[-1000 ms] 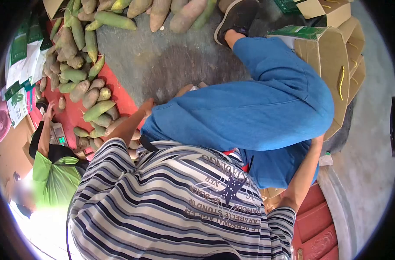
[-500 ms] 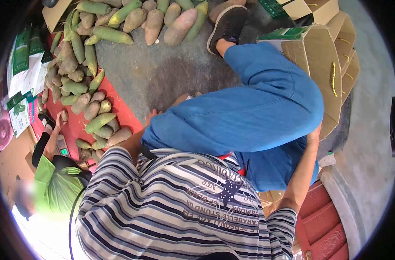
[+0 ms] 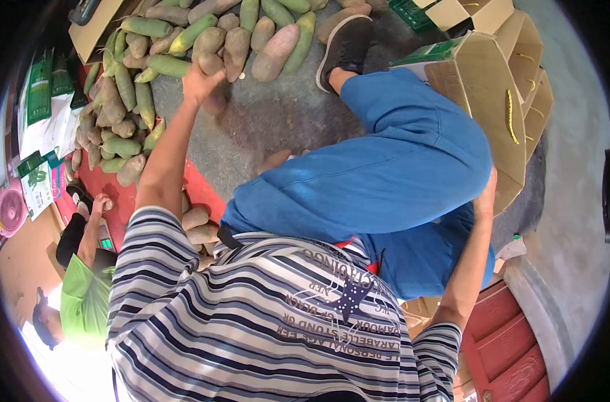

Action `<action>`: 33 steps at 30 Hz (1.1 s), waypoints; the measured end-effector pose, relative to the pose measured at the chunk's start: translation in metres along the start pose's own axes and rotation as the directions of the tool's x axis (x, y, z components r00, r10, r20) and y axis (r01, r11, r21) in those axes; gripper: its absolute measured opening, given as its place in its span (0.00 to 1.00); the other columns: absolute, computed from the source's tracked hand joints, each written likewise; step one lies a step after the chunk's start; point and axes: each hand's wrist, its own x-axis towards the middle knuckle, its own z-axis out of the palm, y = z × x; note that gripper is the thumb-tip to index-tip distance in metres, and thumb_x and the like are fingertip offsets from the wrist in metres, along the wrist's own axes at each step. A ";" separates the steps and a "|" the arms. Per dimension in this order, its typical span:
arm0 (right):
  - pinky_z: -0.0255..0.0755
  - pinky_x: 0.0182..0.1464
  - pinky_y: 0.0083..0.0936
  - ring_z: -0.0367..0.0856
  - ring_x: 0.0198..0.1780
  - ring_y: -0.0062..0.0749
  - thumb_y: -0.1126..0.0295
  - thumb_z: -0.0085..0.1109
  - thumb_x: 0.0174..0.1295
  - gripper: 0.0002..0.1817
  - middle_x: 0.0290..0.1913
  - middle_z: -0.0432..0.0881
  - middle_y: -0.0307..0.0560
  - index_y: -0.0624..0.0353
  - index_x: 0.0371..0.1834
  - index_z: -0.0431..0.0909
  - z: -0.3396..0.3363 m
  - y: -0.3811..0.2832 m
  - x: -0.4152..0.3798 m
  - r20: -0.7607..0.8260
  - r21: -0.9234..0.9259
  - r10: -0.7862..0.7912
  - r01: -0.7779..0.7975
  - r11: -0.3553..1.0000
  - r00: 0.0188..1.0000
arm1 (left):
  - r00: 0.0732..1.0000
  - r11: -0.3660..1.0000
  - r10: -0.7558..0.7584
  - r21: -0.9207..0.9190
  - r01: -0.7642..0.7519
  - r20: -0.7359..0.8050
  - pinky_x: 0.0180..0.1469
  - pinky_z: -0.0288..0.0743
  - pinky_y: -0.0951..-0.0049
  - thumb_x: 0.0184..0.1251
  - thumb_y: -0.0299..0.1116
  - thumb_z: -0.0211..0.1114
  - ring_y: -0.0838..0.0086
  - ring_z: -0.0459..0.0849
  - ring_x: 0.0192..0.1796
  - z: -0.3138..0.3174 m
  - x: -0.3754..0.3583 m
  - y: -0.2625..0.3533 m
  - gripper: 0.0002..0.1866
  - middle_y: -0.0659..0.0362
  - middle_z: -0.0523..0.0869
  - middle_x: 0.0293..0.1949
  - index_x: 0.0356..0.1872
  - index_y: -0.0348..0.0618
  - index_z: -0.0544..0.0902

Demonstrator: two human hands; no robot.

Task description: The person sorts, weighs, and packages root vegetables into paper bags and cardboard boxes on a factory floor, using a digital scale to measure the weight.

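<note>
My left hand (image 3: 201, 84) reaches out to the upper left, with its fingers closed around a brown root vegetable (image 3: 211, 63) at the edge of the pile. Just below that hand is a blurred brown patch I cannot make out. Around it lie long green radishes (image 3: 169, 65) and larger brown or pinkish roots (image 3: 276, 53). Over on the right, my right hand (image 3: 486, 194) is against my bent blue-trousered leg (image 3: 378, 161), near a cardboard box. The leg hides its fingers.
Open cardboard boxes (image 3: 489, 94) with yellow cord handles stand at the right. A red mat (image 3: 197, 191) lies under part of the pile. At the left, a co-worker in a green shirt (image 3: 84, 295) holds a small brown thing near a scale (image 3: 104, 240). A pink fan (image 3: 10, 211) stands beyond.
My left hand has moved from beside my knee up to the pile and closed on a brown root. My right hand has stayed by my leg. The view has shifted slightly.
</note>
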 end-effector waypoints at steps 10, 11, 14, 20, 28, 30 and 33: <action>0.71 0.46 0.35 0.79 0.43 0.49 0.67 0.57 0.60 0.15 0.43 0.79 0.56 0.58 0.49 0.74 -0.003 0.001 0.006 0.059 -0.059 0.030 -0.027 0.998 0.998 | 0.981 0.766 0.177 -0.615 -0.186 -0.076 0.45 0.74 0.74 0.51 0.39 0.71 0.75 0.82 0.40 -0.081 0.012 0.178 0.20 0.56 0.85 0.38 0.40 0.34 0.81; 0.71 0.46 0.35 0.79 0.45 0.49 0.65 0.57 0.60 0.16 0.44 0.79 0.57 0.57 0.49 0.74 0.006 0.014 0.006 0.009 -0.009 0.038 -0.038 0.999 0.999 | 0.963 0.755 0.249 -0.603 -0.258 -0.100 0.45 0.74 0.74 0.51 0.39 0.71 0.75 0.82 0.40 -0.089 0.005 0.208 0.20 0.56 0.85 0.38 0.40 0.34 0.81; 0.71 0.47 0.37 0.77 0.47 0.51 0.62 0.56 0.60 0.15 0.45 0.79 0.56 0.56 0.47 0.75 0.000 0.003 0.001 -0.051 -0.157 -0.090 0.081 0.984 0.995 | 0.850 0.629 0.522 -0.640 -0.441 -0.072 0.46 0.74 0.73 0.52 0.38 0.70 0.75 0.82 0.41 -0.105 -0.024 0.312 0.18 0.55 0.85 0.37 0.39 0.35 0.81; 0.70 0.45 0.41 0.77 0.45 0.50 0.62 0.55 0.60 0.13 0.40 0.79 0.55 0.54 0.45 0.74 0.000 -0.002 -0.003 -0.041 -0.156 -0.091 0.083 0.984 0.995 | 0.405 0.342 0.912 -0.427 -0.837 -0.063 0.49 0.73 0.72 0.56 0.35 0.66 0.69 0.79 0.47 -0.102 -0.084 0.477 0.26 0.48 0.78 0.45 0.53 0.35 0.69; 0.71 0.43 0.43 0.77 0.44 0.50 0.61 0.55 0.59 0.12 0.38 0.79 0.54 0.53 0.41 0.73 0.005 0.010 -0.003 -0.033 -0.108 -0.065 0.061 0.992 0.997 | 0.203 0.244 0.967 -0.320 -0.915 0.156 0.48 0.71 0.61 0.60 0.41 0.62 0.53 0.76 0.48 -0.100 -0.140 0.482 0.23 0.47 0.76 0.45 0.51 0.38 0.71; 0.71 0.44 0.40 0.76 0.45 0.49 0.65 0.56 0.57 0.14 0.43 0.78 0.53 0.56 0.46 0.74 -0.002 0.004 -0.009 -0.018 -0.238 -0.084 0.078 0.968 0.996 | 0.173 0.229 0.949 -0.203 -0.952 0.263 0.46 0.71 0.60 0.60 0.41 0.62 0.52 0.76 0.45 -0.100 -0.145 0.484 0.22 0.48 0.77 0.42 0.50 0.38 0.72; 0.70 0.44 0.38 0.76 0.45 0.46 0.68 0.58 0.56 0.15 0.45 0.76 0.51 0.60 0.45 0.73 -0.032 -0.027 -0.045 -0.227 -0.317 -0.280 0.201 0.927 0.933 | 0.187 0.219 0.921 -0.059 -0.974 0.341 0.46 0.71 0.61 0.59 0.41 0.62 0.52 0.77 0.45 -0.104 -0.141 0.485 0.21 0.49 0.78 0.41 0.48 0.38 0.74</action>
